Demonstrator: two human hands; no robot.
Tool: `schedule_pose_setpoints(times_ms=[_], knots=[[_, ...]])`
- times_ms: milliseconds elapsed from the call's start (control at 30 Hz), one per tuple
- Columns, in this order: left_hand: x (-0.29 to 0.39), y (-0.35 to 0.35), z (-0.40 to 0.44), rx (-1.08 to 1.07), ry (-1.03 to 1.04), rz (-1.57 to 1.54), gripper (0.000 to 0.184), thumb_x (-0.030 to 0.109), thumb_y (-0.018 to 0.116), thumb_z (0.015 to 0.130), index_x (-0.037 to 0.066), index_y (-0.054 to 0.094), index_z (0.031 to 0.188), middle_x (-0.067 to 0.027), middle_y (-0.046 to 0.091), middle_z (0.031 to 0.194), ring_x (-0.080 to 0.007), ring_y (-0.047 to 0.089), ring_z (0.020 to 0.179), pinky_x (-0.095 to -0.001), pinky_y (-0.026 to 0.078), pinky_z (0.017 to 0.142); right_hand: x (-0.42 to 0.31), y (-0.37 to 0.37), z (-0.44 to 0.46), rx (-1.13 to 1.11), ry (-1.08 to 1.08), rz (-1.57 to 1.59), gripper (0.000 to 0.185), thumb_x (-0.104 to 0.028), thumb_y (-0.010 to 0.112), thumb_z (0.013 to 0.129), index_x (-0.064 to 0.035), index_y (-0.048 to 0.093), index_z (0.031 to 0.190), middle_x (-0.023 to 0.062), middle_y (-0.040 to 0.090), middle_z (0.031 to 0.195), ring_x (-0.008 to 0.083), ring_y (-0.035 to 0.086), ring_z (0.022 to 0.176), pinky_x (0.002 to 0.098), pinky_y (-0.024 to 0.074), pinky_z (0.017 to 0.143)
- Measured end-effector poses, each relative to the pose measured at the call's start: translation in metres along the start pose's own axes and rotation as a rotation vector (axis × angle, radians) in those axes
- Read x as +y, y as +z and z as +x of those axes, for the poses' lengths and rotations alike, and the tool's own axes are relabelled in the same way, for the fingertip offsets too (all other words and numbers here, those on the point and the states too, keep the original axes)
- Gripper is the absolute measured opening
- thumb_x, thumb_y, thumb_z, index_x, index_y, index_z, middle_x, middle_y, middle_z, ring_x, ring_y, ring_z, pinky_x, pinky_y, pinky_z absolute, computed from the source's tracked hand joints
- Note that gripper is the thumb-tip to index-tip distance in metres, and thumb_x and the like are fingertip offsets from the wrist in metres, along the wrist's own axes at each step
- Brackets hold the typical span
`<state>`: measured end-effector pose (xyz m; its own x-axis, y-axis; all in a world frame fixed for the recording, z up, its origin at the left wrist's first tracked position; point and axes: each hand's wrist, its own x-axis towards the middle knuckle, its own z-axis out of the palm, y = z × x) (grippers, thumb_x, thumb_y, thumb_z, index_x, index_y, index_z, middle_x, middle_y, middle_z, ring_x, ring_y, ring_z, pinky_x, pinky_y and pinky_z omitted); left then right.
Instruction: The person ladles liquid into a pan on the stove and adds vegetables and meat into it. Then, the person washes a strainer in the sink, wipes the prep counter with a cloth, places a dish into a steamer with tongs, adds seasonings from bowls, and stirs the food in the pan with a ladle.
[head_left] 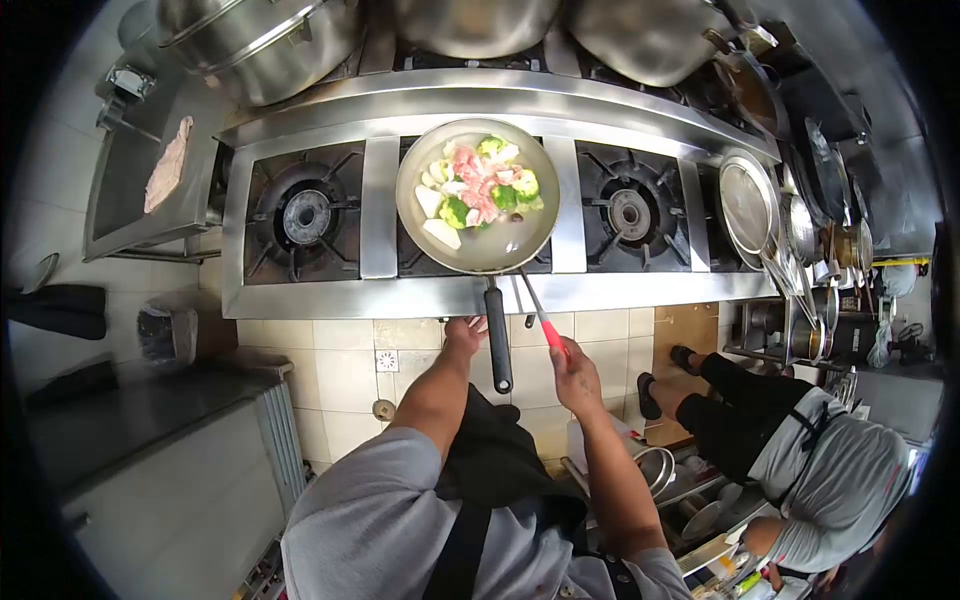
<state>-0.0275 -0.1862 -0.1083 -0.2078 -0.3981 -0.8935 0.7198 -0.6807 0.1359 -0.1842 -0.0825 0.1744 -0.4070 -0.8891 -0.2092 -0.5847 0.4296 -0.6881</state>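
Observation:
A light-coloured frying pan (420, 245) sits over the middle burner, its black handle (498, 345) pointing toward me. In it lie broccoli (453, 211), pink meat slices (478, 185) and pale vegetable pieces (441, 233). My right hand (575, 375) is closed around a red-handled metal utensil (541, 318). The utensil's far end reaches the pan's front rim; its kind cannot be made out. Left of the pan handle, my left hand (468, 331) is at the stove's front edge, its fingers curled and partly hidden; what they grip does not show.
Bare burners flank the pan, one at left (306, 217) and one at right (630, 215). Large steel pots (270, 60) line the back. Strainers (748, 205) hang at right. A co-worker (830, 450) in grey and black is at lower right. A cloth (169, 165) lies on the left ledge.

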Motion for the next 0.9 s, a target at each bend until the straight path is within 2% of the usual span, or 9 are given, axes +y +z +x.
schedule_pose_setpoints(times_ms=[100,233,367,400,500,533,633,733,900], knots=[[-0.010,-0.009,0.015,-0.132,0.075,-0.117,0.033,0.032,0.046,0.094,0.014,0.050,0.121,-0.0050,0.051,0.126,-0.0272,0.048,0.117,-0.0593,0.031,0.101,-0.034,0.005,0.033,-0.166,0.164,-0.143,0.033,-0.031,0.047,0.093,-0.0076,0.055,0.114,0.0253,0.062,0.082,0.0443,0.059,0.079,0.0503,0.0455,0.067],[0.001,0.019,-0.026,-0.211,0.190,-0.221,0.019,0.024,0.065,0.084,0.012,0.062,0.099,-0.0025,0.065,0.098,-0.0178,0.062,0.092,-0.0379,0.051,0.083,-0.049,0.014,0.060,-0.206,0.223,-0.280,0.031,-0.034,0.045,0.094,-0.0080,0.054,0.107,0.0229,0.063,0.077,0.0433,0.060,0.075,0.0502,0.0463,0.067],[-0.010,0.010,-0.007,-0.357,0.226,-0.225,0.025,0.029,0.067,0.082,0.013,0.061,0.100,-0.0005,0.066,0.098,-0.0160,0.063,0.094,-0.0359,0.053,0.081,-0.053,0.027,0.075,-0.209,0.225,-0.307,0.030,-0.033,0.045,0.094,-0.0078,0.054,0.106,0.0234,0.063,0.078,0.0434,0.061,0.077,0.0504,0.0461,0.067],[-0.007,0.017,-0.009,-0.317,0.184,-0.208,0.021,0.028,0.068,0.082,0.015,0.062,0.097,0.0014,0.066,0.092,-0.0147,0.063,0.085,-0.0354,0.053,0.075,-0.054,0.029,0.076,-0.205,0.222,-0.303,0.030,-0.033,0.046,0.094,-0.0074,0.054,0.106,0.0234,0.063,0.079,0.0436,0.061,0.077,0.0503,0.0461,0.067],[-0.014,-0.018,0.034,-0.394,-0.022,-0.111,0.030,0.038,0.061,0.084,0.017,0.058,0.106,-0.0014,0.063,0.105,-0.0198,0.061,0.091,-0.0398,0.048,0.076,-0.048,0.037,0.082,-0.185,0.186,-0.247,0.031,-0.033,0.046,0.093,-0.0061,0.056,0.105,0.0237,0.063,0.081,0.0438,0.060,0.080,0.0492,0.0464,0.069],[-0.012,-0.019,0.034,-0.271,-0.009,0.115,0.031,0.043,0.056,0.086,0.017,0.058,0.103,-0.0014,0.063,0.100,-0.0197,0.060,0.087,-0.0401,0.045,0.076,-0.045,0.040,0.085,-0.174,0.168,-0.220,0.031,-0.033,0.047,0.093,-0.0055,0.056,0.105,0.0238,0.063,0.082,0.0438,0.060,0.082,0.0487,0.0465,0.070],[-0.012,-0.040,0.047,-0.140,-0.167,0.178,0.037,0.046,0.054,0.086,0.016,0.057,0.106,-0.0040,0.061,0.106,-0.0219,0.057,0.095,-0.0458,0.041,0.085,-0.035,0.048,0.094,-0.138,0.076,-0.043,0.031,-0.031,0.047,0.093,-0.0038,0.058,0.104,0.0249,0.063,0.087,0.0433,0.060,0.086,0.0469,0.0466,0.072],[-0.004,-0.050,0.036,-0.183,-0.269,0.285,0.045,0.051,0.053,0.085,0.015,0.056,0.112,-0.0058,0.056,0.115,-0.0251,0.052,0.110,-0.0512,0.035,0.096,-0.036,0.053,0.094,-0.172,0.127,-0.018,0.032,-0.029,0.047,0.093,-0.0025,0.059,0.106,0.0264,0.062,0.091,0.0428,0.059,0.090,0.0454,0.0466,0.074],[0.006,-0.034,0.021,-0.211,-0.178,0.256,0.056,0.057,0.052,0.083,0.018,0.049,0.124,-0.0045,0.050,0.127,-0.0320,0.037,0.127,-0.0596,0.022,0.103,-0.039,0.058,0.091,-0.160,0.161,-0.013,0.033,-0.028,0.046,0.093,-0.0009,0.058,0.106,0.0247,0.063,0.087,0.0416,0.060,0.084,0.0426,0.0468,0.072]])
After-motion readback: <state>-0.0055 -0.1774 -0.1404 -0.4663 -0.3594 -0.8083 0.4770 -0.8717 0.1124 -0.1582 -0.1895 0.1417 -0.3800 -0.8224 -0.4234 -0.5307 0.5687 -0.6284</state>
